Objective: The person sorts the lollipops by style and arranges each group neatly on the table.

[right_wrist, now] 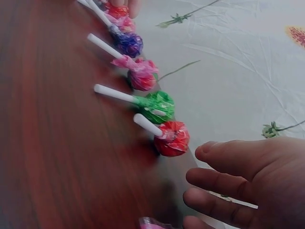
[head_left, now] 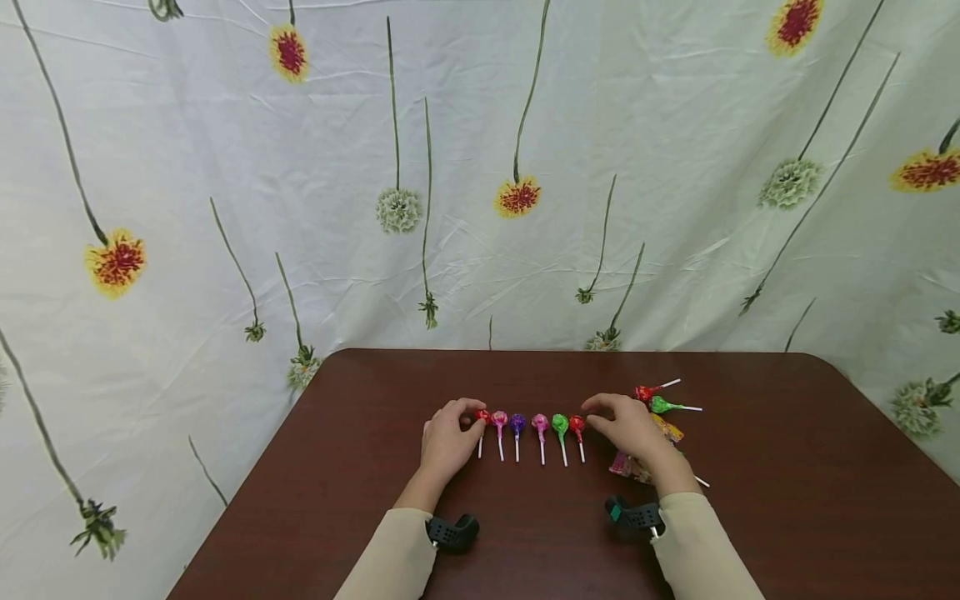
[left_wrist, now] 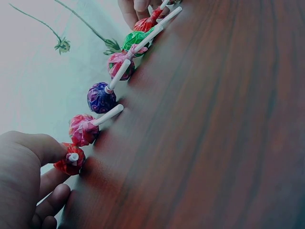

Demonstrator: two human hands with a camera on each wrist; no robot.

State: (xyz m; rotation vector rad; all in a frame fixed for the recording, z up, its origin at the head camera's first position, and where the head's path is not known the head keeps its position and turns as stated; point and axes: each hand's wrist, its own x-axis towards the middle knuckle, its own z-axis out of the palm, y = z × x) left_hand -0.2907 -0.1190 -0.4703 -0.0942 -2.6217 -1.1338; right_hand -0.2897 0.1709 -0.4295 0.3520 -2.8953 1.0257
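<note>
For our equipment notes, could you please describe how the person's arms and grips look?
The left sleeve and right sleeve are long, plain and pale cream. A dark left strap and a dark right strap show at the wrists; the right one has small holes and a green patch. The left grip and right grip are bare, without gloves.

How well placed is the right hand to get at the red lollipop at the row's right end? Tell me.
Probably yes: the right hand is close beside that red lollipop, its fingers empty, and nothing visible stands between them.
</note>
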